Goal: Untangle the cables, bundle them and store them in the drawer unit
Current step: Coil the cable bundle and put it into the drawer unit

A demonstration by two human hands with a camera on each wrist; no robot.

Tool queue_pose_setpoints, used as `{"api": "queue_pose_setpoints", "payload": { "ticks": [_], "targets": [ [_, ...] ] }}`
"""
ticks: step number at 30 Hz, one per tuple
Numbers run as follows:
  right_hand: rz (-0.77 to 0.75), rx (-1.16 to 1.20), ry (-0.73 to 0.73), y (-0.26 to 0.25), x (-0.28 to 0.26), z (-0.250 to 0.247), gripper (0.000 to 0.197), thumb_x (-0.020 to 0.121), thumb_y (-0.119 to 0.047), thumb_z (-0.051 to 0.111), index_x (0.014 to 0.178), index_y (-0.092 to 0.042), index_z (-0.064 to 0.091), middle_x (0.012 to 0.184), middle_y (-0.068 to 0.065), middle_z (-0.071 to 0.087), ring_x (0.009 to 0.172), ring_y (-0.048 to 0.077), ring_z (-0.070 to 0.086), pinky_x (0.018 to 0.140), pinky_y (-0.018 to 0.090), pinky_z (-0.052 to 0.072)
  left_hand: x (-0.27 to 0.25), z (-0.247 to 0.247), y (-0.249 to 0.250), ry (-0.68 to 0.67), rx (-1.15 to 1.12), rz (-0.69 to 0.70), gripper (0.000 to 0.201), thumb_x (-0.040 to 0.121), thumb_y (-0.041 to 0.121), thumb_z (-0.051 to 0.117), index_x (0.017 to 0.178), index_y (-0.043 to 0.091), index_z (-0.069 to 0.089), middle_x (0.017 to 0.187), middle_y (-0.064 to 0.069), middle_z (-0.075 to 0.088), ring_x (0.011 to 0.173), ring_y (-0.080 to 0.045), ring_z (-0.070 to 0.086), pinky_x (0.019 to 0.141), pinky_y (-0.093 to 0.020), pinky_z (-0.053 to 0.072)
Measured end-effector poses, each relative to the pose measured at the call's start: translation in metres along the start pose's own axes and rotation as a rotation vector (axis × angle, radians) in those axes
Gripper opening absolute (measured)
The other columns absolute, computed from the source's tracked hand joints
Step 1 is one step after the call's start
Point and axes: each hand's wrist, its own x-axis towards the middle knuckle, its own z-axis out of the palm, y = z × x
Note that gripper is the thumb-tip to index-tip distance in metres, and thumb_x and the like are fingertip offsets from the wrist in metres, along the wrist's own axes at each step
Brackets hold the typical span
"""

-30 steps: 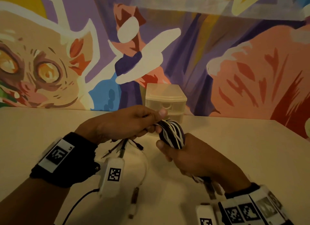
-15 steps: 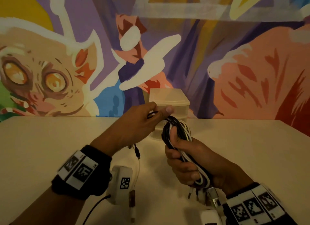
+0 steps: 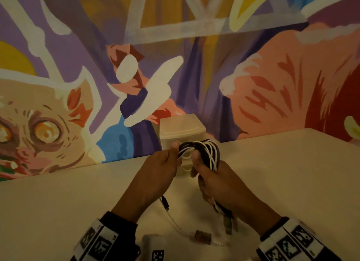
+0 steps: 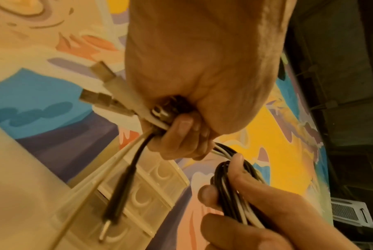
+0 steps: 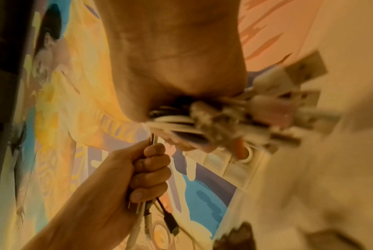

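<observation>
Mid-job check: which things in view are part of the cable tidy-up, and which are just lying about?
Part of the job:
- cable bundle, black and white, gripped by the right hand
- loose cable ends, held in the left hand
- drawer unit, drawers closed

Lying about:
- small brown piece on the table, too dim to identify

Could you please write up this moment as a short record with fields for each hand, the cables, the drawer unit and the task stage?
left hand: left hand grips the loose ends leading off the cable bundle
right hand: right hand grips the coiled black and white bundle, thumb up
cable ends: USB plugs stick out past the left fist; a black plug dangles below it
drawer unit: drawer unit on the table by the mural wall, behind the hands; visible drawers look shut
stage: bundling under way, nothing stored yet
</observation>
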Motion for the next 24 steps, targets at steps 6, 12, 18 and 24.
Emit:
{"api": "queue_pose_setpoints", "payload": {
  "ticks": [6,12,18,24],
  "targets": [
    [0.009,-0.230,-0.015,-0.002,-0.004,-0.003,0.077,0.093,-0.084,0.033,0.082,-0.016,0.069,0.046,-0.005,0.053,0.037,0.006,0.049,0.046,0.022,0.043,0.000,0.015,-0.002,-0.043,0.114,0.033,0.055,0.112,0.047,0.022,0.071,0.025,0.053,0.067,0.012,0.052,0.067,-0.007,0.059,0.058,-0.007,0.037],
    [0.029,-0.049,0.103,-0.001,-0.002,0.000,0.070,0.093,-0.084,0.042,0.061,-0.022,0.047,0.047,-0.003,0.043,0.036,0.012,0.039,0.044,0.021,0.035,-0.006,0.032,0.000,0.031,-0.001,0.087,0.060,0.104,0.060,0.021,0.069,0.027,0.057,0.058,0.008,0.056,0.055,0.007,0.057,0.057,-0.008,0.041],
    [0.011,0.108,0.312,0.001,0.005,-0.006,0.066,0.098,-0.075,0.048,0.069,-0.017,0.057,0.049,-0.001,0.050,0.039,0.014,0.047,0.047,0.028,0.041,-0.009,0.044,-0.001,-0.072,-0.273,-0.054,0.066,0.098,0.077,0.030,0.088,0.023,0.067,0.060,0.007,0.059,0.054,-0.007,0.057,0.061,-0.030,0.052],
    [-0.014,0.142,0.200,0.002,0.006,-0.012,0.067,0.099,-0.071,0.052,0.066,-0.013,0.053,0.047,0.003,0.047,0.036,0.015,0.044,0.042,0.024,0.037,-0.009,0.043,0.008,0.035,-0.098,0.037,0.063,0.107,0.062,0.024,0.067,0.022,0.052,0.051,0.011,0.049,0.048,0.000,0.046,0.061,-0.027,0.038]
  ]
}}
